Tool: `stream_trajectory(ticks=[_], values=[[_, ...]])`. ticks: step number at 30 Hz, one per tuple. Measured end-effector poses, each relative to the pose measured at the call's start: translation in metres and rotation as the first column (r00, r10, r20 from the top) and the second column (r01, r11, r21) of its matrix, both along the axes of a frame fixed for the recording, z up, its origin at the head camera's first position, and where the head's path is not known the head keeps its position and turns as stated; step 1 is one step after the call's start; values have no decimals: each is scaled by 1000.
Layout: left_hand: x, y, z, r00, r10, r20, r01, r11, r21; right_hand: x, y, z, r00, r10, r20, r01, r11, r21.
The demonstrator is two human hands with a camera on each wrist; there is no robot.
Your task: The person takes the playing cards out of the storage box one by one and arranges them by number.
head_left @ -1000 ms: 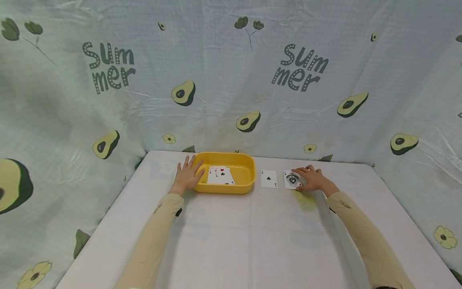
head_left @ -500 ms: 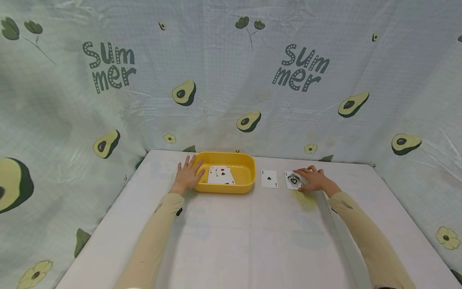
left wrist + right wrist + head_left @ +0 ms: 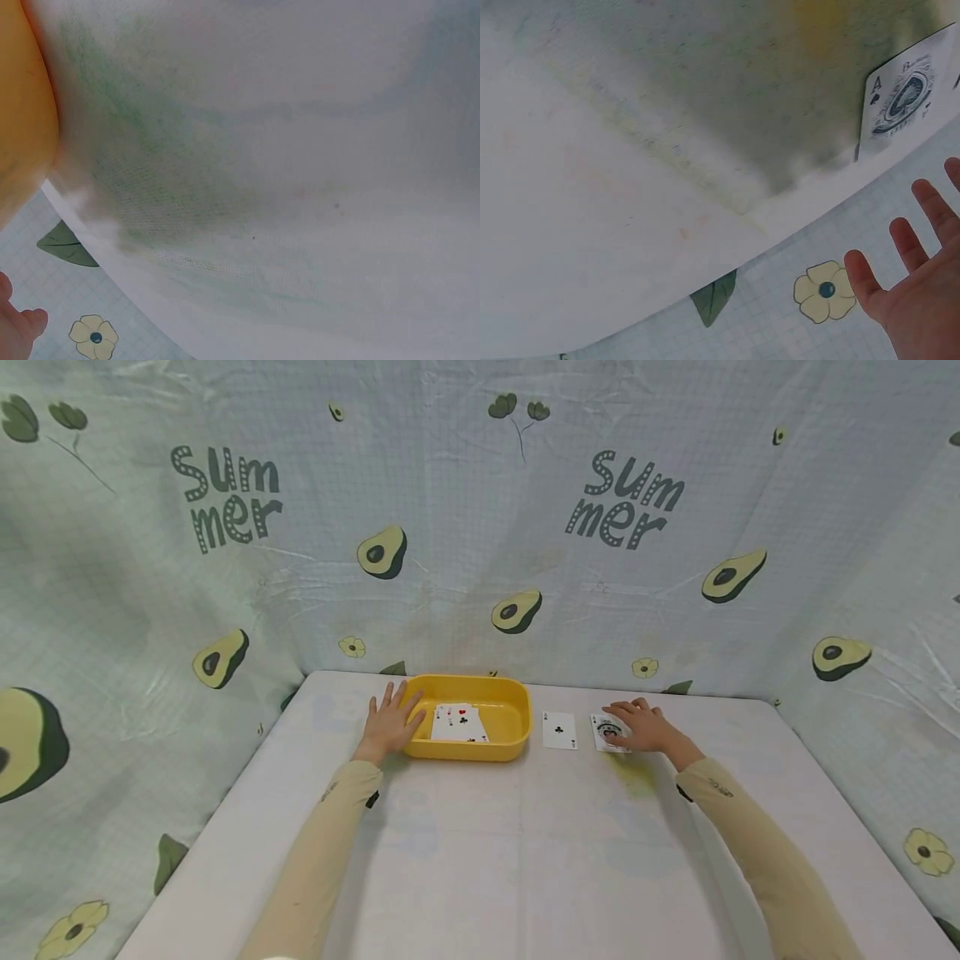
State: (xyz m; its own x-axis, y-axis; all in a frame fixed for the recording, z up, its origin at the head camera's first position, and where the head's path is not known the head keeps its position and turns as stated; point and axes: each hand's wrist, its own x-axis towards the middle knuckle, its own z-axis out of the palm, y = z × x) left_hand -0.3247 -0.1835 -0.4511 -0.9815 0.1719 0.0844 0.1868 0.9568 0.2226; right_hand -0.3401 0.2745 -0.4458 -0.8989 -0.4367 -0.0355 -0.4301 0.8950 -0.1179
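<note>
Pale avocado-printed cloth [image 3: 450,468] hangs behind your white table [image 3: 480,868], which fills the lower middle of the head view. Right of centre, near the table's far edge, the ace of spades [image 3: 602,729] lies face up, directly under your right hand [image 3: 642,727]. Your fingers reach across its upper part from the right, your thumb crosses its lower part, and your hand hides some of its right side, leaving its left edge in sight. In the right wrist view you see the card at upper right and your fingers at lower right, loosely spread with gaps between them; your grip there is relaxed. You cannot tell whether your fingertips touch the card.

Just left of it, apart from your hand, lies the club card [image 3: 558,730], face up with one club in its middle. Further left, near the centre of the frame, sits your yellow tray [image 3: 468,752], with a few overlapping white cards [image 3: 459,724] in its left half. Your left hand [image 3: 386,724] lies over the tray's left end, fingers fanned out and thumb reaching toward the cards, grasping nothing. Your beige sleeves [image 3: 753,843] run down to the bottom edge on both sides.
</note>
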Motion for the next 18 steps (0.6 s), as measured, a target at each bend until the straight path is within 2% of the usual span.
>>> stream_trajectory(ticks=[10, 18], values=[[1, -1, 0, 1000, -1, 10, 1, 1000, 11, -2, -28, -4, 992, 53, -111, -59, 997, -49], [0, 1, 0, 1000, 3, 14, -3, 1000, 11, 5, -63, 10, 985, 107, -137, -121, 988, -96]])
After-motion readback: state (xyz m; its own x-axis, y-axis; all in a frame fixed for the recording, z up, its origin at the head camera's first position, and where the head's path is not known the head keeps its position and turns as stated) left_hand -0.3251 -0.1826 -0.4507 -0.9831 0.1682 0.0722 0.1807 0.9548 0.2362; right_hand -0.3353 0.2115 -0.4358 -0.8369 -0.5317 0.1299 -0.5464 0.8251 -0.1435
